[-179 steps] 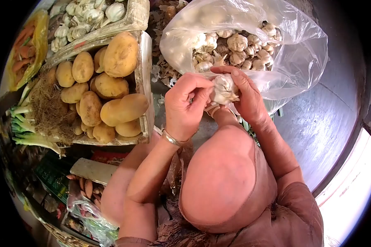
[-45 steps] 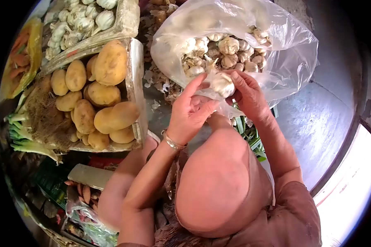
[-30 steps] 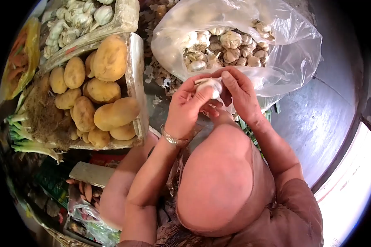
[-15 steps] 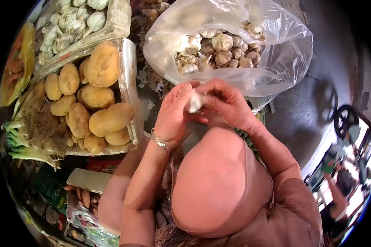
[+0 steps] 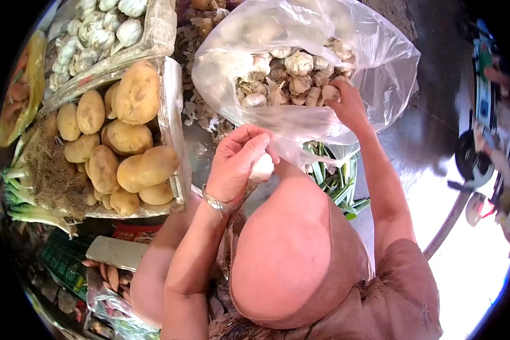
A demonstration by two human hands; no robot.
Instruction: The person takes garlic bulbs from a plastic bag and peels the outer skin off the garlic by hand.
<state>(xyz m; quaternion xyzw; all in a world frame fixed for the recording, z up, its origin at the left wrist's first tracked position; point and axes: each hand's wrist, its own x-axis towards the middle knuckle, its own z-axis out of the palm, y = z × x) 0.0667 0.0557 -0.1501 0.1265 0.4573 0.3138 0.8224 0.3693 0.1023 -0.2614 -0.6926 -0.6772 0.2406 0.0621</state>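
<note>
White garlic bulb (image 5: 262, 168) now pinched in L hand (image 5: 236, 164) only; my R hand (image 5: 350, 105) has shifted to plastic bag's (image 5: 311, 122) near-right edge, pinching 2nd bulb (image 5: 330, 94), i.e. one per hand.

Fingers of the left hand (image 5: 232, 164) partly conceal a garlic bulb (image 5: 262, 168). The plastic bag (image 5: 309, 126) overlaps the green leaves (image 5: 343, 190). The upper edge truncates the garlic crate (image 5: 163, 28). Far right, blurred shapes, possibly a scooter (image 5: 475, 156), are indistinct.

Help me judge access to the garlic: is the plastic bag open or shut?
Open. The bag gapes wide, garlic shows inside, and the right hand reaches in.
</note>
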